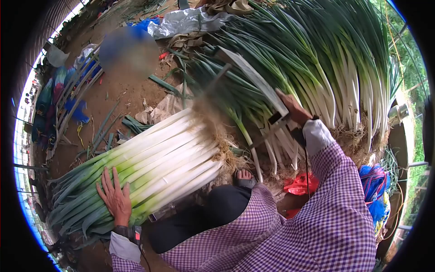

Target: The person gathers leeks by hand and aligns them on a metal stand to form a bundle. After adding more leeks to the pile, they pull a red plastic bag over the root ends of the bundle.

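Head view, looking down at a bundle of leeks (pixel 163 163) lying on the ground (pixel 113 99), white shanks side by side, roots (pixel 223 147) toward the middle of the picture and green tops toward the lower left; the left hand (pixel 115 197) lies flat on the bundle near its green end, fingers spread and straight, gripping nothing; the right hand (pixel 294 109) is closed about the handle end of a long knife (pixel 253 75), whose broad blade is held up above the roots, slanting up and to the left, and is somewhat blurred; behind the knife stands a large pile (pixel 326 59) of leeks, well apart from the bundle; a sandalled foot (pixel 244 176) shows just beside the roots; a red bag (pixel 301 183) lies near it, under the right sleeve.
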`<state>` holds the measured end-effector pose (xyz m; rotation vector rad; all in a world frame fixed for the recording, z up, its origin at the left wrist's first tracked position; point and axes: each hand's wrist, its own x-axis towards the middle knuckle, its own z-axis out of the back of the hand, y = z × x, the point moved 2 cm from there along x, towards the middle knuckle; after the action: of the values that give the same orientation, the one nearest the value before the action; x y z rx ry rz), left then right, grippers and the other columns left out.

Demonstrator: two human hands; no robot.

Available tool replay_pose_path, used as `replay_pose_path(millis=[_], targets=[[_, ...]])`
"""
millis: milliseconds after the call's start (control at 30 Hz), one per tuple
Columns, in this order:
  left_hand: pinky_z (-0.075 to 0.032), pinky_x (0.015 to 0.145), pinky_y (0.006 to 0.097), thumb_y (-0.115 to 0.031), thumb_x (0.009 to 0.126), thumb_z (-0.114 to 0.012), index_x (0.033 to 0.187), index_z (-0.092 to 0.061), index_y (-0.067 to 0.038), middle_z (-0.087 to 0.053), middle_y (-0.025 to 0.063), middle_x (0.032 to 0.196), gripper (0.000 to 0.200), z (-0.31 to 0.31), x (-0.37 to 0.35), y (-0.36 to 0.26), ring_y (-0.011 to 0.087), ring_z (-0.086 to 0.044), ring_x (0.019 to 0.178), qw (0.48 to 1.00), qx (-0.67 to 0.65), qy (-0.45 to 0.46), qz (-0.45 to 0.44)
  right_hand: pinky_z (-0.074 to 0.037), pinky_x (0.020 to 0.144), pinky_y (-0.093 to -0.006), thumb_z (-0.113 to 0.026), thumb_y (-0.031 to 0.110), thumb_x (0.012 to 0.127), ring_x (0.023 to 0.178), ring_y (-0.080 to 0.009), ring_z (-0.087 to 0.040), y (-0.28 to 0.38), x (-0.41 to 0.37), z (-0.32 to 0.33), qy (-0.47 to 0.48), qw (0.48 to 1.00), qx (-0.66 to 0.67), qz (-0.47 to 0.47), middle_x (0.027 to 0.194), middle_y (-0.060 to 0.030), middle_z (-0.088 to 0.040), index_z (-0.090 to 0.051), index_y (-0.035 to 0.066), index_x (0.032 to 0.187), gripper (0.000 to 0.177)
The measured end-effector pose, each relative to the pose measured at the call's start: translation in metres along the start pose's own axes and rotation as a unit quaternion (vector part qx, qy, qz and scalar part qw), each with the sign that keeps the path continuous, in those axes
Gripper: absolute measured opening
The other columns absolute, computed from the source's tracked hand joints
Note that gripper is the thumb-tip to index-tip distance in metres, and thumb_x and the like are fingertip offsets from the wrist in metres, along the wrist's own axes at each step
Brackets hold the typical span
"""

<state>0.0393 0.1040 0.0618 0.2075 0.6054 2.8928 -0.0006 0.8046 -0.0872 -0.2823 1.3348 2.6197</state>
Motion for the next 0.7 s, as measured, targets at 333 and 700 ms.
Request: replay_pose_path(millis=[333,700], targets=[[-0.016,0.127,0.0544,-0.034,0.097,-0.063,0.163,-0.034,-0.013,-0.029,0.0133,0.169,0.075,0.000,0.000,0.000,0.0309,-0.029,0.154,1.000,-0.002,-0.010,0.001,-0.048,0.069,-0.0408,-0.067,0.061,0.093,0.072,-0.0235,-0.062,0.099,0.103,0.030,-0.265,0.954,0.125,-0.067,0.075,-0.0091,-0.067,-0.070,-0.003,0.084,0.065],[-0.016,0.126,0.0540,-0.036,0.101,-0.059,0.163,-0.033,-0.015,-0.028,0.0119,0.170,0.071,-0.003,0.000,0.000,0.0294,-0.028,0.155,1.000,0.015,-0.008,0.004,-0.040,0.117,-0.0488,-0.073,0.036,0.094,0.142,-0.0395,-0.048,0.053,0.165,-0.064,-0.270,0.959,-0.046,0.074,0.161,-0.0178,-0.039,-0.035,0.021,0.160,0.077]])
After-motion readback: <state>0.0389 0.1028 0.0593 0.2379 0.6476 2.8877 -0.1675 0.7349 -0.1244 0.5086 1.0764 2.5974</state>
